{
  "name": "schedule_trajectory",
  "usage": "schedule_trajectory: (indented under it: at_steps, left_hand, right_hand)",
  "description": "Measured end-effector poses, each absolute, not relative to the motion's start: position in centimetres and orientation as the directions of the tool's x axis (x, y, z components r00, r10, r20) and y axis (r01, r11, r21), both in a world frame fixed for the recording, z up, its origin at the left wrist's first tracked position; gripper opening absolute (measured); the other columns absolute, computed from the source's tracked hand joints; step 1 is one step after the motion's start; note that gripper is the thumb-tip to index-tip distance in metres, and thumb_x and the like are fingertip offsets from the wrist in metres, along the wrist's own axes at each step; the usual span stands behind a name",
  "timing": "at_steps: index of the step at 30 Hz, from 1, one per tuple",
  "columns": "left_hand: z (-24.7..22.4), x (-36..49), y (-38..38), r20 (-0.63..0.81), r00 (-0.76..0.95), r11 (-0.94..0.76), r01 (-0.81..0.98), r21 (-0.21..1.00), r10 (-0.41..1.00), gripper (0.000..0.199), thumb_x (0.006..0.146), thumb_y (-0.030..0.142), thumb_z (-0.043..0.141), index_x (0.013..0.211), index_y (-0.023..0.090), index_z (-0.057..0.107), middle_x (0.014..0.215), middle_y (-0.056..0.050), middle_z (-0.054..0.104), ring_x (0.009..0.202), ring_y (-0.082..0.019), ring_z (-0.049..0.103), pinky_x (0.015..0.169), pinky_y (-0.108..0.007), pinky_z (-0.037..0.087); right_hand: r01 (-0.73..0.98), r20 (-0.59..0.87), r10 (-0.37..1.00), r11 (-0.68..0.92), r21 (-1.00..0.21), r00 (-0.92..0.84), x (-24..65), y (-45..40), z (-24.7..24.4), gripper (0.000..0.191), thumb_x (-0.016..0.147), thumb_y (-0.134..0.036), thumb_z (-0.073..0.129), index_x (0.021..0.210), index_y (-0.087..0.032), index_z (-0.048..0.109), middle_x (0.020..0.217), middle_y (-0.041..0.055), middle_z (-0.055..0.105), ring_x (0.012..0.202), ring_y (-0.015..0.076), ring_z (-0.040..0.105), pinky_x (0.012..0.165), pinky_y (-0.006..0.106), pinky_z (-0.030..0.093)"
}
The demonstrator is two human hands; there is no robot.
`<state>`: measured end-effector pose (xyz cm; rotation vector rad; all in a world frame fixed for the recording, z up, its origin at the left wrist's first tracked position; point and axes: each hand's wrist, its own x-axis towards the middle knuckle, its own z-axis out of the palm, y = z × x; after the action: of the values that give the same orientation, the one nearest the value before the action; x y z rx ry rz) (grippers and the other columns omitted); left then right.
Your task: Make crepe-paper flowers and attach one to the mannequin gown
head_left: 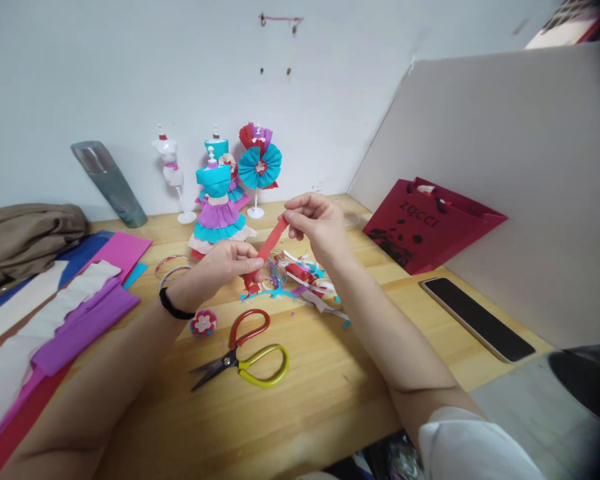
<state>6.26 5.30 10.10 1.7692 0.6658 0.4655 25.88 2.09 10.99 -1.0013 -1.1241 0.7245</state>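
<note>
Fingers (249, 265) of the left hand (225, 264) and right hand (324, 223) pinch one red strip (273, 241), near four mannequins (214, 177).

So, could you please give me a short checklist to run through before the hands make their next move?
1. Red strip gripped by both hands: ok; the left hand pinches it lower down, the right hand at its upper end.
2. Strip straight between the hands: ok; no sag shows.
3. Scissors out of the hands: ok; they lie on the table.
4. Scissor blades closed: not ok; they stand slightly apart.
5. Table free of scraps near the hands: not ok; paper scraps lie there.
6. Left hand clear of the front dress form: cannot tell; they overlap in this view.
</note>
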Motion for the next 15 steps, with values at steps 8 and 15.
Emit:
schedule_trajectory:
  at_steps: [8, 15]
  left_hand:
    - [11.1, 5.3, 5.7, 0.001, 0.776, -0.277, 0.224, 0.934, 0.631, 0.024, 0.081, 0.029, 0.065, 0.062, 0.015, 0.067, 0.066, -0.003, 0.069, 0.063, -0.011, 0.060, 0.067, -0.023, 0.048]
    - [10.9, 5.0, 6.3, -0.087, 0.808, -0.329, 0.333, 0.884, 0.583, 0.027, 0.079, 0.035, 0.066, 0.063, 0.013, 0.069, 0.064, -0.004, 0.067, 0.060, -0.012, 0.058, 0.060, -0.023, 0.045]
  right_hand:
    - [0.031, 0.399, 0.871, 0.408, -0.913, 0.288, 26.0, 2.1, 10.8, 0.019, 0.064, -0.032, 0.074, 0.074, -0.022, 0.062, 0.058, -0.0037, 0.065, 0.040, 0.0077, 0.052, 0.038, 0.021, 0.036]
    - [0.075, 0.471, 0.811, 0.477, -0.876, 0.346, 26.6, 2.3, 10.6, 0.021, 0.066, -0.034, 0.079, 0.073, -0.024, 0.062, 0.056, -0.0034, 0.064, 0.040, 0.0089, 0.051, 0.037, 0.022, 0.034]
